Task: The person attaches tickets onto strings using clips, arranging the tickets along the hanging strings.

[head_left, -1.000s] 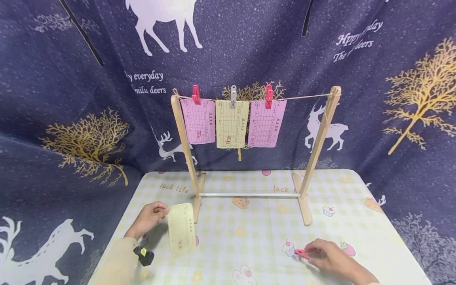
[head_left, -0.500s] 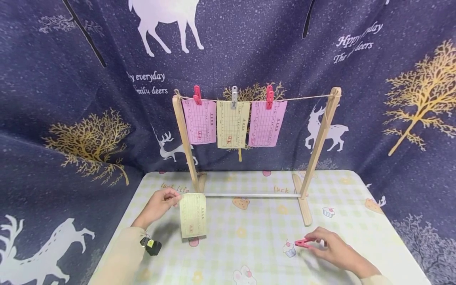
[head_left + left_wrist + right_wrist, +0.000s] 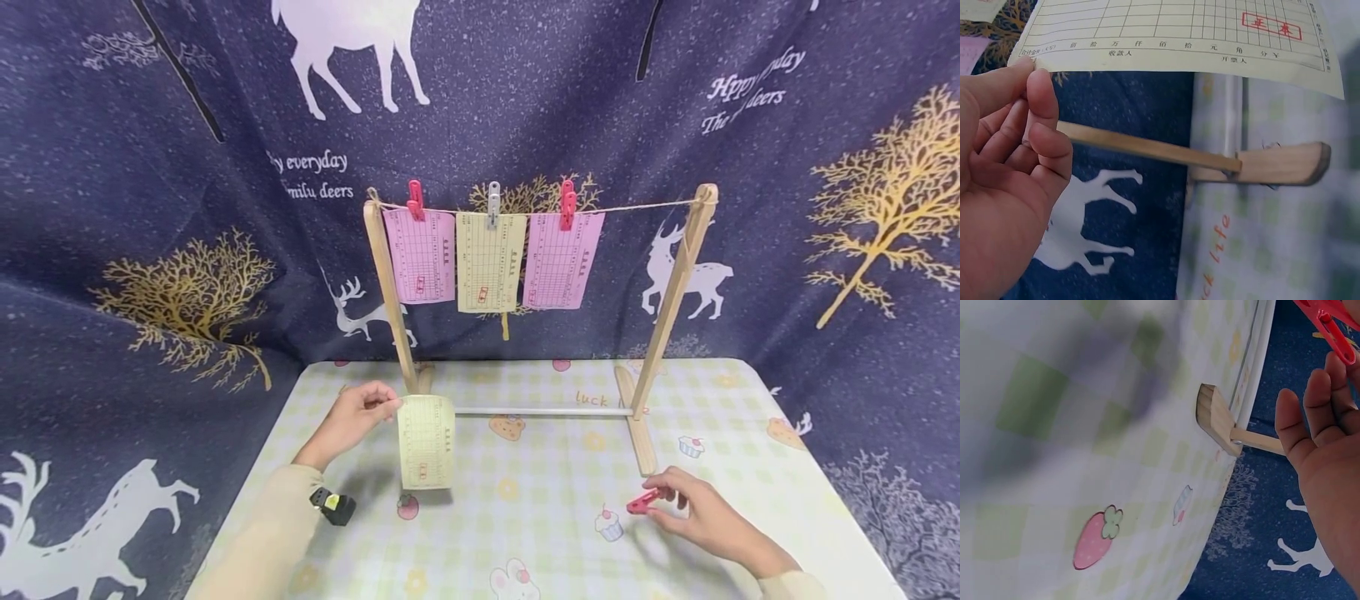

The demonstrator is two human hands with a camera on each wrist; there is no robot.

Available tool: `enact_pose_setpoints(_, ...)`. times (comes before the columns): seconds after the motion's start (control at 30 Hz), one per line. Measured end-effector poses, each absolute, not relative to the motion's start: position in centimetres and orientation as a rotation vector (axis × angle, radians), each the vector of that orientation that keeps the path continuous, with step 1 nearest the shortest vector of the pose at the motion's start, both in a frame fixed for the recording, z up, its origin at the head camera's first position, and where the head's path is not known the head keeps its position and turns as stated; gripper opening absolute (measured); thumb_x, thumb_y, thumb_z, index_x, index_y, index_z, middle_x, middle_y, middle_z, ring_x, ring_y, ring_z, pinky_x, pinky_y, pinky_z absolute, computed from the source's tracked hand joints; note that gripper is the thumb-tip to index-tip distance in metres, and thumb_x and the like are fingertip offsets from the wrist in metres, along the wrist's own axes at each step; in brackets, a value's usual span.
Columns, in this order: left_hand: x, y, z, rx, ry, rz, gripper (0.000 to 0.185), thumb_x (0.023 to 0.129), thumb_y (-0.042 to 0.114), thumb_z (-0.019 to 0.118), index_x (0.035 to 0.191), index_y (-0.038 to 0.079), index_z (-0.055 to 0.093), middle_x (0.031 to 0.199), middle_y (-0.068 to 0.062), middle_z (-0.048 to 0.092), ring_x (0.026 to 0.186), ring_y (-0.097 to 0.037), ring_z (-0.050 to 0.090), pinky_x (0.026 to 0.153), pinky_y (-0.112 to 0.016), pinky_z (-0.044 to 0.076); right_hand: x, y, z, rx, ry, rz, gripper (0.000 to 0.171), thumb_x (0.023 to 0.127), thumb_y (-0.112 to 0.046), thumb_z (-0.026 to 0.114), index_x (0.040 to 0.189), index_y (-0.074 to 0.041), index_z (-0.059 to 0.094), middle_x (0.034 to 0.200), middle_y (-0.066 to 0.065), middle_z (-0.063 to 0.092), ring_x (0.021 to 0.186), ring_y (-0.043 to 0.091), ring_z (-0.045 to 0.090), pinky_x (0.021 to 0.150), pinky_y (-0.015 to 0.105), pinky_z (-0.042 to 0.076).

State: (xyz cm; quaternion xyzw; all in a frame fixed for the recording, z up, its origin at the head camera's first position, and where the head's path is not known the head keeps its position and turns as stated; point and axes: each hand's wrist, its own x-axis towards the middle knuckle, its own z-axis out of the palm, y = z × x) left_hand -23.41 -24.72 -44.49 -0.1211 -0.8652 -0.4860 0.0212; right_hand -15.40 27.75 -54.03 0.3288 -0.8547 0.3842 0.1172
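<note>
My left hand (image 3: 358, 421) pinches a pale yellow receipt slip (image 3: 426, 442) by its upper left corner, and the slip hangs over the table in front of the rack's left foot. In the left wrist view, thumb and index finger grip the corner of the printed slip (image 3: 1172, 31), which bears a red stamp. My right hand (image 3: 697, 512) holds a red clothespin (image 3: 642, 502) above the table at the front right. The right wrist view shows part of that clothespin (image 3: 1334, 331) at the top right, by the fingers.
A wooden rack (image 3: 672, 308) carries a string (image 3: 645, 205) with two pink slips (image 3: 564, 262) and one yellow slip (image 3: 489, 267), each clipped by a clothespin (image 3: 492, 204). A white rod (image 3: 540, 411) joins its feet. Behind hangs a dark blue curtain (image 3: 525, 125).
My left hand has lifted the yellow slip and carried it right and toward the rack. My right hand has risen slightly with the clothespin, which has turned in the fingers.
</note>
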Motion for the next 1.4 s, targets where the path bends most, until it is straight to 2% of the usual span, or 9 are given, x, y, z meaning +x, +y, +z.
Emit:
enact_pose_setpoints(0.1, -23.7, -24.0, -43.9, -0.374, -2.673, -1.498, 0.010, 0.094, 0.010, 0.070, 0.092, 0.001, 0.067, 0.083, -0.009, 0.069, 0.074, -0.021, 0.066, 0.068, -0.023, 0.052, -15.6, 27.8, -53.8, 0.956, -2.487, 1.131, 0.039, 0.072, 0.001, 0.084, 0.105, -0.012, 0.066, 0.092, -0.009, 0.063, 0.076, 0.004, 0.053, 0.057, 0.024, 0.045)
enact_pose_setpoints(0.5, -24.8, -20.5, -40.3, -0.519, -2.577, -1.591, 0.010, 0.095, 0.006, 0.068, 0.097, -0.004, 0.067, 0.085, -0.017, 0.069, 0.071, -0.013, 0.063, 0.065, -0.022, 0.049, -17.7, 28.2, -50.6, 0.944, -2.463, 1.055, 0.039, 0.071, 0.001, 0.086, 0.100, -0.016, 0.069, 0.086, -0.019, 0.056, 0.074, 0.002, 0.051, 0.061, 0.022, 0.046)
enact_pose_setpoints(0.67, -25.0, -19.0, -38.7, -0.551, -2.562, -1.583, 0.009, 0.095, -0.001, 0.065, 0.097, -0.010, 0.065, 0.083, -0.023, 0.067, 0.070, -0.007, 0.061, 0.068, -0.022, 0.050, -18.8, 28.2, -49.0, 0.971, -2.455, 1.016, 0.037, 0.070, 0.000, 0.086, 0.102, -0.013, 0.071, 0.087, -0.013, 0.060, 0.075, 0.001, 0.051, 0.062, 0.021, 0.046)
enact_pose_setpoints(0.8, -25.9, -18.5, -38.7, -0.574, -2.534, -1.603, 0.010, 0.094, 0.001, 0.067, 0.097, -0.008, 0.066, 0.082, -0.021, 0.067, 0.070, -0.011, 0.062, 0.065, -0.022, 0.049, -19.6, 28.3, -47.4, 1.004, -2.444, 0.975, 0.038, 0.070, 0.000, 0.086, 0.103, -0.008, 0.072, 0.089, -0.011, 0.061, 0.076, 0.000, 0.051, 0.063, 0.021, 0.047)
enact_pose_setpoints(0.9, -26.3, -17.8, -37.8, -0.575, -2.515, -1.611, 0.010, 0.095, 0.006, 0.068, 0.097, -0.004, 0.068, 0.079, -0.012, 0.068, 0.071, -0.018, 0.064, 0.064, -0.022, 0.049, -20.2, 28.4, -45.8, 1.024, -2.441, 0.938, 0.038, 0.069, 0.002, 0.086, 0.104, -0.006, 0.073, 0.091, -0.010, 0.062, 0.076, 0.000, 0.052, 0.063, 0.021, 0.047)
enact_pose_setpoints(1.07, -26.8, -16.8, -35.7, -0.584, -2.534, -1.554, 0.009, 0.095, 0.010, 0.069, 0.096, 0.001, 0.069, 0.076, -0.002, 0.067, 0.070, -0.019, 0.064, 0.060, -0.023, 0.048, -21.0, 28.4, -43.2, 1.060, -2.450, 0.872, 0.037, 0.070, 0.004, 0.084, 0.105, -0.005, 0.074, 0.093, -0.010, 0.063, 0.078, 0.000, 0.054, 0.065, 0.019, 0.046)
enact_pose_setpoints(1.2, -27.2, -16.1, -34.4, -0.615, -2.536, -1.527, 0.008, 0.095, 0.008, 0.069, 0.095, 0.000, 0.069, 0.076, -0.005, 0.067, 0.072, -0.023, 0.066, 0.061, -0.023, 0.047, -21.5, 28.3, -41.5, 1.115, -2.436, 0.842, 0.038, 0.069, 0.006, 0.083, 0.106, -0.002, 0.073, 0.093, -0.009, 0.064, 0.081, 0.002, 0.057, 0.069, 0.014, 0.045)
enact_pose_setpoints(1.3, -27.5, -15.5, -33.6, -0.668, -2.510, -1.525, 0.009, 0.095, 0.007, 0.069, 0.096, -0.002, 0.069, 0.077, -0.012, 0.067, 0.072, -0.029, 0.065, 0.062, -0.023, 0.046, -21.8, 28.3, -40.2, 1.130, -2.422, 0.807, 0.040, 0.068, 0.005, 0.084, 0.107, -0.002, 0.073, 0.093, -0.008, 0.064, 0.081, 0.001, 0.056, 0.067, 0.013, 0.043)
enact_pose_setpoints(1.4, -27.9, -15.0, -32.7, -0.697, -2.489, -1.532, 0.008, 0.095, 0.006, 0.068, 0.095, -0.003, 0.068, 0.077, -0.011, 0.066, 0.071, -0.027, 0.064, 0.063, -0.022, 0.046, -22.3, 28.4, -39.0, 1.131, -2.394, 0.746, 0.045, 0.066, 0.002, 0.086, 0.108, -0.005, 0.072, 0.091, -0.010, 0.061, 0.079, 0.001, 0.053, 0.065, 0.015, 0.043)
